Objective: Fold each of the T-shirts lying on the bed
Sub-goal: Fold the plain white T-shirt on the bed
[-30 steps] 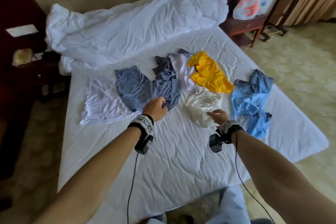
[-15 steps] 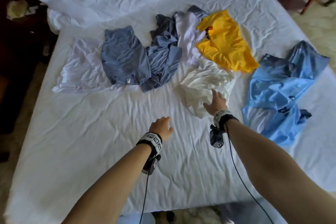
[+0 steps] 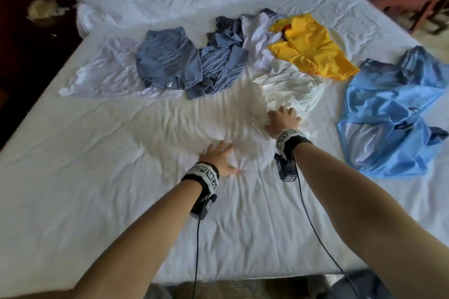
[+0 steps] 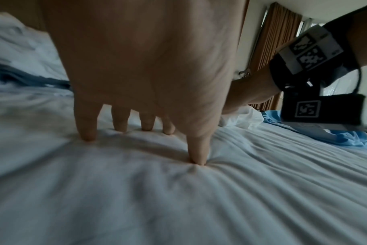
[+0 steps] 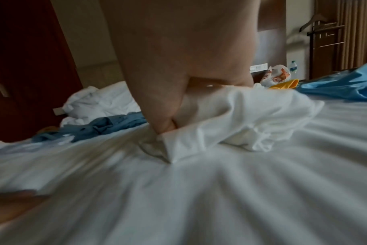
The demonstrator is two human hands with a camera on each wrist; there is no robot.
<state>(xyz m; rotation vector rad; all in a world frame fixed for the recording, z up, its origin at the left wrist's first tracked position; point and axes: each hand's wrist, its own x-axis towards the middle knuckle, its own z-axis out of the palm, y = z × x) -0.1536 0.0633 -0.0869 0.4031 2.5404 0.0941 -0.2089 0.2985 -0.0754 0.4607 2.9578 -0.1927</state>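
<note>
Nearside of the white T-shirt [image 3: 291,85], bare bed sheet [image 3: 97,201] lies open to the bed edge — blocked left by the grey-blue T-shirts [image 3: 189,63], right by the light-blue T-shirt [image 3: 388,114], behind by the yellow T-shirt [image 3: 311,48].

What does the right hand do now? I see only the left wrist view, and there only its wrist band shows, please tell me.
Observer: The right hand grips a bunched edge of the white T-shirt.
Operator: Is the shirt lifted from the bed?
Observer: No. In the right wrist view the gripped fold lies on the sheet.
Operator: What lies behind that shirt?
Observer: In the head view, a yellow T-shirt lies just behind it, touching its far edge.
</note>
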